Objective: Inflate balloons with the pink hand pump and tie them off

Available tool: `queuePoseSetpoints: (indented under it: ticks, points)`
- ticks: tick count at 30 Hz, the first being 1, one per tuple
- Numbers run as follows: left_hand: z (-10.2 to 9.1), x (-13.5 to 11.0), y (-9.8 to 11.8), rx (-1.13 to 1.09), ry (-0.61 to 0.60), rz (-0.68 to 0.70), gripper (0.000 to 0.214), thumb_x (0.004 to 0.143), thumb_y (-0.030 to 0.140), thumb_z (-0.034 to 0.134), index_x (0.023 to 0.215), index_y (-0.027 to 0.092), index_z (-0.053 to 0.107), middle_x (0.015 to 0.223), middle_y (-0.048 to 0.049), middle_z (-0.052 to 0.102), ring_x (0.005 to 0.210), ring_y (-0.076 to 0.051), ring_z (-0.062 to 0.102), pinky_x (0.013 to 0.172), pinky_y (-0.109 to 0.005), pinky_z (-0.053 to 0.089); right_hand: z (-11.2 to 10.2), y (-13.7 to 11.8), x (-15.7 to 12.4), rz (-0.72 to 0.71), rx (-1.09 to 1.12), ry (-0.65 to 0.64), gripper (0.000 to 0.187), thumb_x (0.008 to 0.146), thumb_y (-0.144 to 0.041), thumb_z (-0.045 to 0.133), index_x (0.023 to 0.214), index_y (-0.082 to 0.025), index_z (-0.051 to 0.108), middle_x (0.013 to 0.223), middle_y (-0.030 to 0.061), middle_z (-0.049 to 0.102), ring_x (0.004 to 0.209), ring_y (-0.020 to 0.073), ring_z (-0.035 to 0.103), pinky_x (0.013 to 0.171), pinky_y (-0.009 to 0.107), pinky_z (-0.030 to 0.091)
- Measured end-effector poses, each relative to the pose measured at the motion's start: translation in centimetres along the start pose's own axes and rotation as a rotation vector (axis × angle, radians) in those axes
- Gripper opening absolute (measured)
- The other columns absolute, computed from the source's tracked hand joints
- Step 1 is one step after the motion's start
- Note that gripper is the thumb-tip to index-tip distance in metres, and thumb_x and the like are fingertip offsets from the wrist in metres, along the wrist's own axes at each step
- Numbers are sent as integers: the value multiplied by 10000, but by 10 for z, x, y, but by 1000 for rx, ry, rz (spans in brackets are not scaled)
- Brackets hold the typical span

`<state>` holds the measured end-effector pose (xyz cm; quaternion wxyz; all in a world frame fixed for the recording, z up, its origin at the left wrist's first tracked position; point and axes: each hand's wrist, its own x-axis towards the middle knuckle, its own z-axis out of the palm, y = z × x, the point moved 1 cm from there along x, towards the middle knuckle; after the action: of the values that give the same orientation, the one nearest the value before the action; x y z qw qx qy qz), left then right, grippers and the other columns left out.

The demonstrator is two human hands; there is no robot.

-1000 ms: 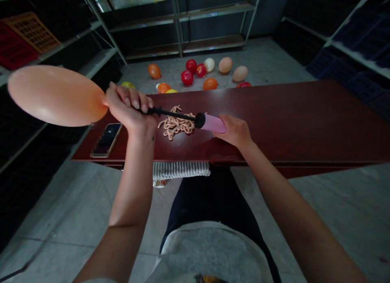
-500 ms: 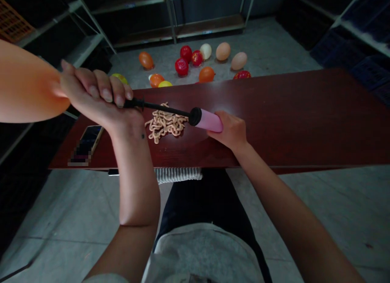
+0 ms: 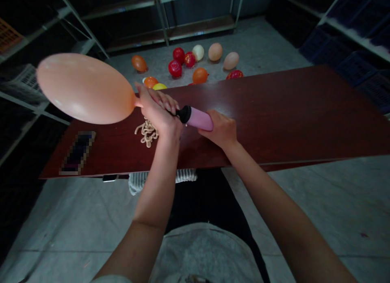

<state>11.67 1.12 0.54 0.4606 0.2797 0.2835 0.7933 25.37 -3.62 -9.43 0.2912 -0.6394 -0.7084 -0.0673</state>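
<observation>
An inflated peach balloon (image 3: pixel 88 90) points up and left from my left hand (image 3: pixel 160 108). That hand is closed around the balloon's neck and the black end of a hand pump, whose nozzle is hidden by my fingers. My right hand (image 3: pixel 221 128) grips the pump's pink barrel (image 3: pixel 199 119) above the table. The two hands are close together, with the black collar of the pump between them. Under my left wrist lies a heap of beige, curly string-like pieces (image 3: pixel 148 133), partly covered by the hand.
On the left of the dark red table (image 3: pixel 274 112) lies a phone (image 3: pixel 78 152). Several balloons, among them an orange one (image 3: pixel 200 75) and a red one (image 3: pixel 175 68), rest on the floor beyond. Shelves (image 3: pixel 201 27) stand behind, with crates (image 3: pixel 350 63) at the right.
My left hand has moved right toward the right hand, pushing the pump's black rod into the pink barrel. The balloon has come along and now shows whole.
</observation>
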Motion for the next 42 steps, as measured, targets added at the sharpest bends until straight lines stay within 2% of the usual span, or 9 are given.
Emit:
queuePoseSetpoints:
  ticks: [4,8,13,17,21,26,31,36,42]
  points:
    - [-14,8,0,-25,81,-18,594,975,658,279,587,223,162,411,64,138,333,-76,146,401,-268,159,5,-2,0,-89,-20,41,385,799,-473,615,1050,-181,611,931,72,713,830,230,651,677,309,400]
    - [-23,15,13,-71,112,-53,620,961,673,313,562,219,175,400,55,173,328,-83,161,396,-287,164,8,-1,-1,-146,-23,90,403,823,-490,598,1071,-173,610,912,67,711,835,215,650,679,294,395]
    - [-40,25,46,-125,93,-90,617,985,608,324,537,210,178,387,54,166,336,-79,163,411,-301,157,6,-4,-4,-177,-51,59,393,825,-476,602,1081,-177,614,923,66,705,809,200,633,675,289,383]
    - [-68,38,75,-130,54,-72,612,1007,593,246,537,205,188,397,51,140,353,-76,193,440,-294,135,2,-9,-5,-215,-87,1,361,835,-472,586,1050,-184,625,893,58,704,779,196,630,660,286,370]
    - [-91,50,103,-129,88,-48,621,1019,559,235,524,189,171,400,50,133,343,-66,186,437,-282,145,-1,-12,-4,-259,-83,-25,345,839,-488,584,1008,-192,633,867,48,704,770,191,637,659,280,373]
    - [-98,55,122,-127,61,-61,618,1026,478,335,501,187,188,384,46,174,324,-62,195,398,-256,181,0,-13,-4,-310,-86,-14,323,814,-467,612,983,-192,633,828,41,699,740,193,646,649,280,388]
    - [-87,51,111,-189,42,-3,585,1032,325,337,480,191,194,368,49,189,292,-66,165,357,-244,170,5,-2,-4,-293,-67,56,353,778,-455,640,1011,-189,636,852,58,720,730,214,666,654,294,428]
    - [-71,50,91,-229,49,4,601,1040,329,325,465,195,214,355,57,184,281,-71,143,337,-244,151,6,7,-4,-259,-43,109,338,764,-435,658,1000,-194,640,850,57,725,717,219,676,648,302,447]
    - [-46,33,51,-248,-1,-73,607,1030,309,350,447,193,229,338,53,202,259,-68,190,324,-240,171,6,6,-4,-241,-23,133,346,752,-405,679,1020,-191,633,862,48,725,714,213,677,651,299,448]
